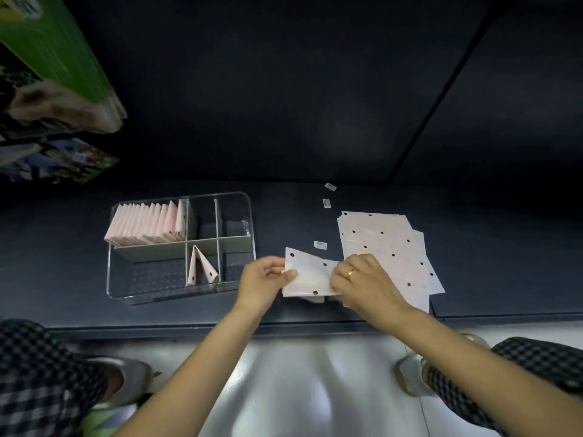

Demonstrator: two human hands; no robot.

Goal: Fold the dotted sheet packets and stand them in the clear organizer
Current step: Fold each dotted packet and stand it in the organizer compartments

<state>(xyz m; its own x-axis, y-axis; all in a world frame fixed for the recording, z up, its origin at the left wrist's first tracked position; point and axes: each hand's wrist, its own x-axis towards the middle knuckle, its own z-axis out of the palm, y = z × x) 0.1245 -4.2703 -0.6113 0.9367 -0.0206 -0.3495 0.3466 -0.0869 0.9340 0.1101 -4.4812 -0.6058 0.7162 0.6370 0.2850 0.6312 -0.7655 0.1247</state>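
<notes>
Pink paper with dark dots is what both hands hold; this one pale pink dotted sheet packet (310, 275) sits just above the dark table top (284, 212), between the clear box and the flat pile; the left hand (265, 280) pinches its left edge, thumb on top and fingers curled under; the right hand (362, 279), with a gold ring (350, 273) on one finger, grips its right side with bent fingers, and the sheet bends a little there.

Just to the right lies a flat stack of pink dotted sheets (391, 247); the right hand covers its near left corner; three small white paper tags (320, 245) lie on the table near the stack's left and far side.

To the left stands the clear plastic organizer with grey dividers (179, 247); its far left part holds a row of folded pink packets (145, 225) standing close together; a middle part in the near row holds one folded dotted packet (202, 266), leaning like a little tent.

Checked trousers (41, 373) and shoes (410, 370) show at the bottom; green printed boxes (56, 58) sit blurry at the top left.
</notes>
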